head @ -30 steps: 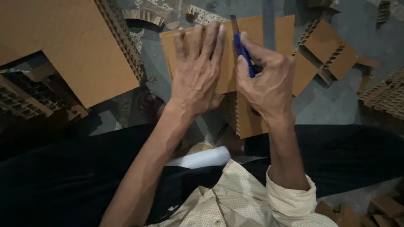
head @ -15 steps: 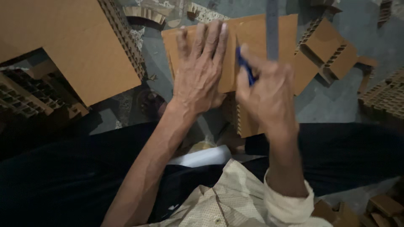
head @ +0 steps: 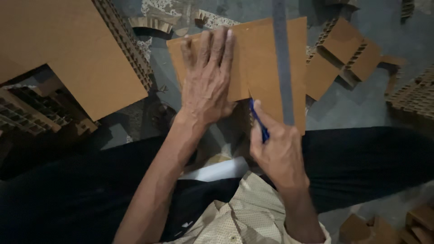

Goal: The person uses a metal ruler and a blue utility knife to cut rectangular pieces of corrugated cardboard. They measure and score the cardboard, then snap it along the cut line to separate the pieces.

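The cardboard sheet [head: 266,58] lies flat across the person's lap and over the floor [head: 389,40], its far edge toward the top of the view. The left hand [head: 208,81] rests palm down on the sheet's left half, fingers [head: 217,45] stretched out and close together, evidently to pin the sheet against slipping. The right hand [head: 278,153] is at the sheet's near edge, fingers clamped on a blue-handled cutter [head: 258,119] with its tip touching the board beside a grey straightedge [head: 282,63], which runs from far edge to near edge and appears to serve as a guide. A cut line lies between the two hands. Honeycomb cardboard blocks [head: 348,49] crowd the floor to the right, and a large board [head: 63,49] stands left, well apart. Open room remains mainly toward the person's body.
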